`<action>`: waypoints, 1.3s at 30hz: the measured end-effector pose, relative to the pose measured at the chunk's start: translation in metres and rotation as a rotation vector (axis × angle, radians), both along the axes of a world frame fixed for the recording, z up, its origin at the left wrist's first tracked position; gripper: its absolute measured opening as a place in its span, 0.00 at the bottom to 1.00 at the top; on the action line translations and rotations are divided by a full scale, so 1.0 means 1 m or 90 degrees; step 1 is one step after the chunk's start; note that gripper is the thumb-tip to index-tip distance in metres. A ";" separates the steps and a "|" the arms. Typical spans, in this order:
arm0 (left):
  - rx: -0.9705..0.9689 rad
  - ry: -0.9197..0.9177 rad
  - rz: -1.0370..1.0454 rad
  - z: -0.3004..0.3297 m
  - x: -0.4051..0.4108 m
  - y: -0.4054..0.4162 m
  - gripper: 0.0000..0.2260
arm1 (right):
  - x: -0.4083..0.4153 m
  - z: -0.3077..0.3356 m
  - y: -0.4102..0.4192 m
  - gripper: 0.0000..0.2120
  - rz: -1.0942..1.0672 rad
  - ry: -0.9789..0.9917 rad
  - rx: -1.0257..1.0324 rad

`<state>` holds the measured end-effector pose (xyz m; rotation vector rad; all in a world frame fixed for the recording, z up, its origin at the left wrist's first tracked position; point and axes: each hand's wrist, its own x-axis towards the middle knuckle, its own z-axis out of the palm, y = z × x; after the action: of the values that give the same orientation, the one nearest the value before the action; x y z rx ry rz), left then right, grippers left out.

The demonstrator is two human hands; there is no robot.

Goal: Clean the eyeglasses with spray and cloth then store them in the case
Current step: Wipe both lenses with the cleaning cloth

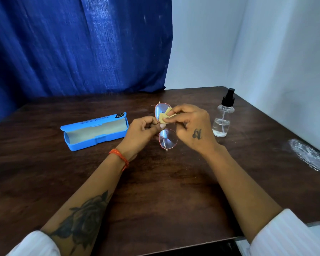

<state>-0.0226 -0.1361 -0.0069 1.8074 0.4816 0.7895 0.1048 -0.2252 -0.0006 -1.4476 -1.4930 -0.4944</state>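
The eyeglasses (167, 139), thin red frame with round lenses, are held upright on end above the dark wooden table (155, 191). My left hand (139, 133) pinches them at the bridge between the two lenses. My right hand (191, 126) presses a small tan cloth (164, 115) against the upper lens. The blue case (94, 131) lies open to the left with its pale lining showing. A clear spray bottle (223, 117) with a black pump top stands to the right of my right hand.
A blue curtain (72, 43) hangs behind the table on the left and a white wall (248, 43) runs behind and along the right. A whitish scuffed patch (308, 156) marks the table's right edge.
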 end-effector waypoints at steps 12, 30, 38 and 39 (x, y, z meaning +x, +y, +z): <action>-0.145 -0.060 -0.030 -0.001 -0.001 0.002 0.05 | 0.009 0.023 -0.008 0.13 0.263 0.911 0.060; -0.177 -0.026 -0.038 -0.003 0.002 -0.001 0.05 | -0.010 0.002 0.000 0.10 -0.012 0.096 0.006; -0.179 -0.014 -0.041 -0.003 0.001 0.000 0.05 | -0.007 0.008 -0.005 0.17 -0.123 -0.016 -0.002; -0.175 -0.006 -0.050 -0.002 0.001 -0.001 0.05 | -0.009 0.008 -0.006 0.18 -0.130 -0.035 0.004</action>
<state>-0.0221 -0.1373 -0.0088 1.5580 0.4854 0.6447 0.0961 -0.2308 0.0074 -1.6025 -1.3912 -0.6670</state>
